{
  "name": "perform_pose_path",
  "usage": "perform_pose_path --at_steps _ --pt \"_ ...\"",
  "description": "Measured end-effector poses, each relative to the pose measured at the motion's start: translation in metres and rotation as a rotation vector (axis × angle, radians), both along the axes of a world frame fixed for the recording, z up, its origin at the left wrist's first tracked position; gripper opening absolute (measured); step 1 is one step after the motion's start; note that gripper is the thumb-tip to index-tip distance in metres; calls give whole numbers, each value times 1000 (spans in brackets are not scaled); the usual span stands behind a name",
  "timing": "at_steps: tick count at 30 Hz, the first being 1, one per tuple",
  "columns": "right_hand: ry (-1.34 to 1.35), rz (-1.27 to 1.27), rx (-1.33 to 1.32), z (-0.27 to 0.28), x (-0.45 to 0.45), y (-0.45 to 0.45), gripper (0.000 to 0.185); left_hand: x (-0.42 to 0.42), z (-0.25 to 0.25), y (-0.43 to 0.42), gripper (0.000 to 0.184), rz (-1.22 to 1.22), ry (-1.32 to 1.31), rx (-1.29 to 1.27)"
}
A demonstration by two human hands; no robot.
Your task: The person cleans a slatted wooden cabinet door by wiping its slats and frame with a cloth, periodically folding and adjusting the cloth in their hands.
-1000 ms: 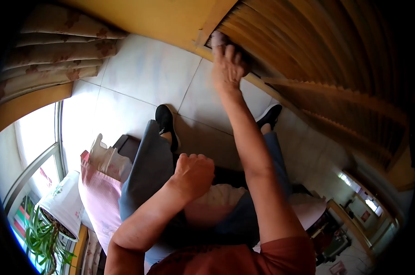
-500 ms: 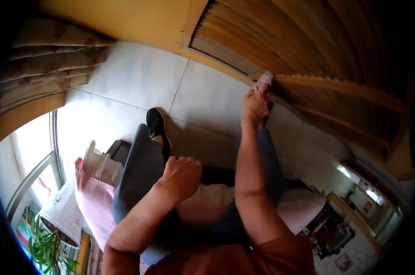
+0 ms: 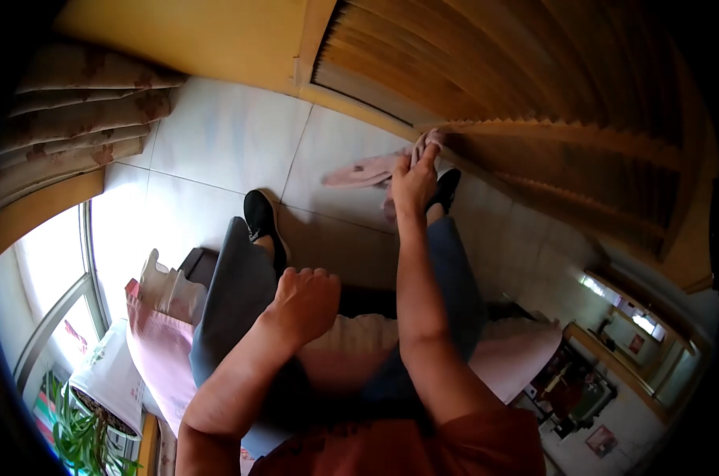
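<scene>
My right hand [image 3: 415, 184] grips a pink cloth [image 3: 365, 172] beside the lower edge of a slatted wooden door [image 3: 486, 71]. Part of the cloth is bunched over my fingers at the door's frame, and the rest hangs out to the left above the floor tiles. My left hand [image 3: 302, 305] is curled into a fist over my lap, its knuckles facing forward. What its fingers enclose, if anything, is hidden.
Black shoes [image 3: 264, 226] are on the tiled floor [image 3: 216, 143]. Patterned curtains [image 3: 82, 119] hang at the upper left. A potted plant [image 3: 90, 428] stands by the window at the lower left. Pink fabric [image 3: 157, 349] covers the seat.
My right hand has moved left and down from the slats with the cloth, which now hangs loose instead of bunched at my fingers. The left fist stays over my lap.
</scene>
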State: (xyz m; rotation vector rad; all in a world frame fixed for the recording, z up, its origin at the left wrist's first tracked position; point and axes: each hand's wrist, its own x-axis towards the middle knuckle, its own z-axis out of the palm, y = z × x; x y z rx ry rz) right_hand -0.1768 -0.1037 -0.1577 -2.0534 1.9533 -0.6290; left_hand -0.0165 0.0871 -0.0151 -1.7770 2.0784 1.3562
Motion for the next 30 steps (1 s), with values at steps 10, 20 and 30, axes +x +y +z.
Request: perform_pose_path --at_steps 10,20,30 --pt "231 -132 228 30 24 -31 56 3 -1 -7 19 -21 21 117" --pt "-187 -182 248 -2 15 -42 48 9 -1 -2 17 -5 43 44" --pt "17 -38 -55 8 -2 -19 69 2 -1 -2 17 0 42 19"
